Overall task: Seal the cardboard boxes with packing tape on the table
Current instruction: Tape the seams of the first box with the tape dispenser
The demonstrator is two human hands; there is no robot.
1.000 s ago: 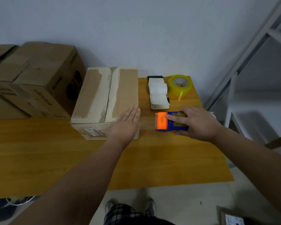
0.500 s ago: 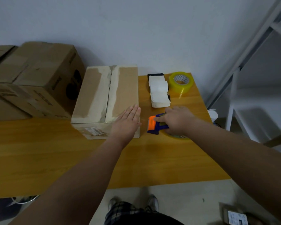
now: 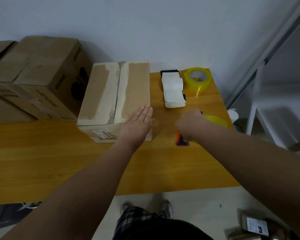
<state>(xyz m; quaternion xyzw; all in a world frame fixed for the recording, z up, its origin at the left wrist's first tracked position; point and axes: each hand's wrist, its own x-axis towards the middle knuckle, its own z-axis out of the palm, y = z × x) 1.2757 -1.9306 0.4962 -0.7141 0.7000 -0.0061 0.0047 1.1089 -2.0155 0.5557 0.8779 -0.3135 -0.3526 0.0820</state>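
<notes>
A closed cardboard box with old tape marks on its top flaps sits on the wooden table. My left hand lies flat on the box's near right corner, fingers straight. To its right, my right hand, blurred by motion, grips a blue and orange tape dispenser lifted off the table. The dispenser's yellowish tape roll shows behind the hand. Most of the dispenser is hidden under my hand and wrist.
A spare roll of yellow tape and a stack of white labels lie at the table's back right. Larger cardboard boxes are stacked at the left. A white metal shelf stands right of the table. A small parcel lies on the floor.
My right hand closed round the tape dispenser, turned it and lifted it off the table toward the box. My left hand stayed flat on the box.
</notes>
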